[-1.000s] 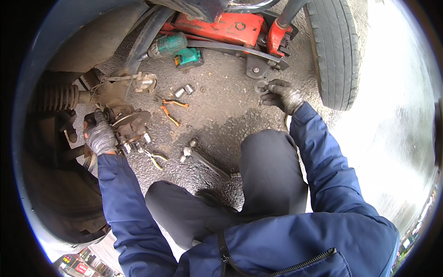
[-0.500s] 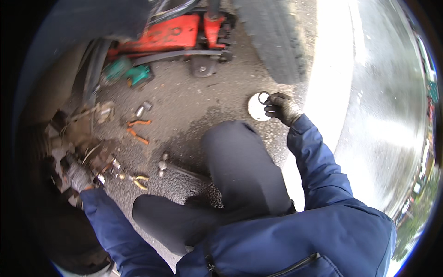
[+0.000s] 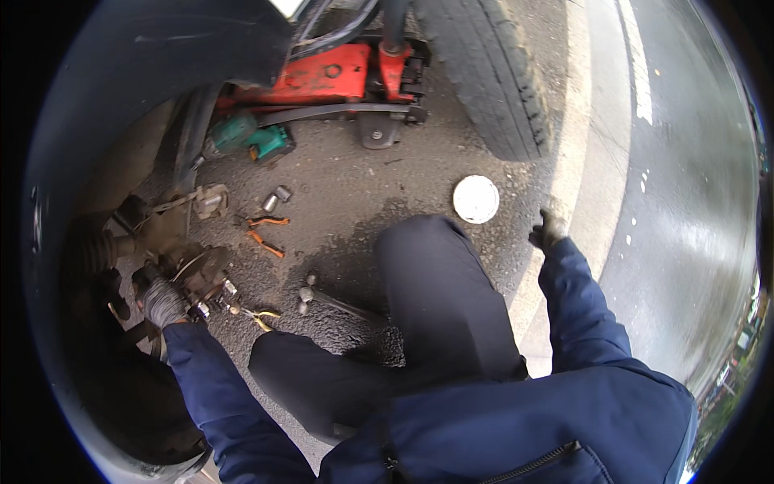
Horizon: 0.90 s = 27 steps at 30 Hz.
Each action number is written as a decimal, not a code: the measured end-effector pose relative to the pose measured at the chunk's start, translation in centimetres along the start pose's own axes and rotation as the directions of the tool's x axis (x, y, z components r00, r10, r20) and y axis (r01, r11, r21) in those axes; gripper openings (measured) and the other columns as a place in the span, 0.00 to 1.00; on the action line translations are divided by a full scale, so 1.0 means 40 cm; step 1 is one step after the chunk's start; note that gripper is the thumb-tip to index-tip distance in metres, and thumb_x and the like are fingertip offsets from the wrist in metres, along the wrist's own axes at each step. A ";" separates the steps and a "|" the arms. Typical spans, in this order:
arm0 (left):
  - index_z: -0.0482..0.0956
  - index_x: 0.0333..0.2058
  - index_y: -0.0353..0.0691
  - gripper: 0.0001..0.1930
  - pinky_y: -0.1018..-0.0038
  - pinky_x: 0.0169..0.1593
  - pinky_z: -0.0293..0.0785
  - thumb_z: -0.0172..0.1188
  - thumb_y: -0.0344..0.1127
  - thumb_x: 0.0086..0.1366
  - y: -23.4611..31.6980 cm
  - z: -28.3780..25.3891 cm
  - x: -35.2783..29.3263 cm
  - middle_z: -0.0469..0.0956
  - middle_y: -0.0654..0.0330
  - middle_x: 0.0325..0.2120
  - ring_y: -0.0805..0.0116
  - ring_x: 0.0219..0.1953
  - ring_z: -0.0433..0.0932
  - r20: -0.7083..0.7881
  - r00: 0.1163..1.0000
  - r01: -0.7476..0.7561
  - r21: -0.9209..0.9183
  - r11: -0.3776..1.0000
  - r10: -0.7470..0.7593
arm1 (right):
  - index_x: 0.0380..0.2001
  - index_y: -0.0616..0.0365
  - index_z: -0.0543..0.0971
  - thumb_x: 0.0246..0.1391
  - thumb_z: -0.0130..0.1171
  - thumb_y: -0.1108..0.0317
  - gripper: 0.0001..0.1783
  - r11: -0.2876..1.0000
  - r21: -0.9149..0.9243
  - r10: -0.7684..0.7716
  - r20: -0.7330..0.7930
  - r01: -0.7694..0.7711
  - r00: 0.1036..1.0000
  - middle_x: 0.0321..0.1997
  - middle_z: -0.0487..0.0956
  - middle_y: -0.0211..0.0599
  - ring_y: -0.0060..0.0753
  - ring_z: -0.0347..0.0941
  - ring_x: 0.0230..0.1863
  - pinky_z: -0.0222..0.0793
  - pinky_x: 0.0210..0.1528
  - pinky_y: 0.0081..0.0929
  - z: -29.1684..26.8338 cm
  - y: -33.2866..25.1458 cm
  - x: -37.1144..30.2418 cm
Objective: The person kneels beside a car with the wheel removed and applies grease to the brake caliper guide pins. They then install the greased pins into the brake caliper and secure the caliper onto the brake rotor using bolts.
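My left hand [image 3: 164,303], in a grey knit glove with dark fingers, is closed against the dirty steering and suspension parts [image 3: 165,234] inside the wheel arch. What it grips there is hidden. On the right, over the pavement's pale strip, my gloved right hand [image 3: 551,231] has its fingers curled together; anything in them does not show. Nearest to that hand, apart from it, a round white tub or lid [image 3: 476,199] lies on the ground. By my left hand are yellow-handled pliers [image 3: 262,319] and a shiny metal fitting [image 3: 229,288].
A red floor jack [image 3: 326,74] stands under the vehicle at the back, beside an upright tyre [image 3: 492,81]. A green power tool [image 3: 254,139], two metal sockets [image 3: 276,198], orange-handled pliers [image 3: 266,236] and a hammer [image 3: 343,305] lie on the asphalt.
My right hand has moved right and nearer to me, off the white tub or lid. The dark ring it held over it no longer shows. My left hand stays at the suspension parts.
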State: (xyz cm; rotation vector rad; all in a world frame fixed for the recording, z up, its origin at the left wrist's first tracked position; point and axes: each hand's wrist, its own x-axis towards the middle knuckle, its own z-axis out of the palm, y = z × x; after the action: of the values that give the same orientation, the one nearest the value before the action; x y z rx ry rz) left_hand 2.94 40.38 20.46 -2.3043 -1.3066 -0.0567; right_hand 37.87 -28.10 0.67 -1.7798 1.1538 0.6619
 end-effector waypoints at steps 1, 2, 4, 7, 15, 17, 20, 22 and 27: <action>0.74 0.49 0.39 0.17 0.58 0.46 0.72 0.45 0.41 0.69 0.016 -0.007 0.001 0.79 0.48 0.40 0.47 0.41 0.78 0.043 0.990 0.141 -0.184 0.973 -0.136 | 0.49 0.56 0.73 0.60 0.53 0.53 0.21 1.000 -0.008 0.030 0.022 -0.030 0.999 0.35 0.76 0.44 0.42 0.75 0.29 0.75 0.28 0.44 0.026 0.012 -0.017; 0.76 0.46 0.37 0.17 0.58 0.46 0.72 0.45 0.42 0.69 0.029 -0.021 -0.003 0.79 0.47 0.40 0.47 0.41 0.78 0.109 0.960 0.279 -0.351 0.894 -0.257 | 0.48 0.61 0.74 0.59 0.54 0.57 0.20 0.988 -0.059 -0.127 0.221 0.144 0.967 0.33 0.77 0.44 0.42 0.75 0.28 0.74 0.26 0.43 0.067 0.004 -0.041; 0.78 0.41 0.35 0.19 0.59 0.44 0.72 0.46 0.44 0.69 0.060 -0.053 -0.003 0.80 0.47 0.39 0.49 0.41 0.79 0.132 0.940 0.341 -0.393 0.854 -0.315 | 0.43 0.67 0.76 0.57 0.55 0.63 0.17 0.864 -0.082 -0.405 0.472 0.496 0.783 0.28 0.78 0.43 0.35 0.75 0.24 0.73 0.24 0.33 0.194 -0.033 -0.129; 0.79 0.36 0.33 0.20 0.59 0.41 0.72 0.48 0.46 0.68 0.100 -0.095 -0.014 0.81 0.47 0.35 0.50 0.38 0.79 0.146 0.923 0.381 -0.468 0.797 -0.356 | 0.46 0.66 0.76 0.53 0.60 0.56 0.24 0.434 -0.078 -0.596 0.722 0.897 0.351 0.37 0.81 0.50 0.42 0.79 0.35 0.74 0.40 0.35 0.455 -0.204 -0.290; 0.78 0.36 0.31 0.20 0.61 0.38 0.73 0.51 0.46 0.68 0.109 -0.125 -0.029 0.81 0.47 0.33 0.49 0.35 0.80 0.009 0.971 0.209 -0.512 0.833 -0.239 | 0.50 0.52 0.76 0.49 0.57 0.64 0.22 -0.134 -0.403 -0.781 0.606 0.905 0.154 0.52 0.76 0.49 0.48 0.73 0.54 0.69 0.55 0.40 0.913 -0.553 -0.513; 0.78 0.36 0.31 0.20 0.60 0.39 0.73 0.50 0.46 0.68 0.110 -0.130 -0.033 0.81 0.46 0.34 0.49 0.35 0.80 0.003 0.972 0.209 -0.473 0.856 -0.235 | 0.49 0.55 0.77 0.50 0.54 0.64 0.21 -0.278 -0.461 -0.720 0.680 0.843 0.135 0.51 0.77 0.50 0.49 0.74 0.53 0.70 0.54 0.41 0.943 -0.567 -0.513; 0.79 0.32 0.31 0.22 0.59 0.38 0.73 0.50 0.48 0.67 0.120 -0.142 -0.040 0.81 0.46 0.30 0.46 0.33 0.79 -0.027 0.964 0.226 -0.450 0.864 -0.266 | 0.48 0.58 0.77 0.51 0.55 0.63 0.21 -0.338 -0.477 -0.682 0.718 0.811 0.138 0.50 0.78 0.52 0.51 0.75 0.51 0.71 0.52 0.43 0.960 -0.581 -0.516; 0.79 0.31 0.31 0.22 0.59 0.38 0.73 0.50 0.48 0.67 0.128 -0.148 -0.040 0.81 0.46 0.29 0.46 0.33 0.79 -0.019 0.958 0.241 -0.480 0.843 -0.285 | 0.47 0.59 0.77 0.50 0.56 0.61 0.21 -0.370 -0.467 -0.666 0.736 0.803 0.121 0.50 0.78 0.52 0.51 0.75 0.51 0.71 0.52 0.43 0.958 -0.586 -0.525; 0.79 0.31 0.32 0.20 0.59 0.38 0.72 0.52 0.46 0.66 0.138 -0.157 -0.041 0.81 0.46 0.28 0.46 0.32 0.79 -0.041 0.956 0.229 -0.511 0.828 -0.290 | 0.56 0.56 0.72 0.51 0.55 0.57 0.29 -0.406 -0.501 -0.553 0.801 0.764 0.231 0.62 0.69 0.50 0.45 0.67 0.62 0.65 0.61 0.43 0.929 -0.576 -0.560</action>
State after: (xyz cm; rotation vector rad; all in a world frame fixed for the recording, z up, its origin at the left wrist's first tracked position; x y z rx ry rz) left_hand 7.78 34.04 23.38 -2.4592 -1.6916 -0.6935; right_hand 50.33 18.45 10.25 -2.7667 -1.1809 0.6260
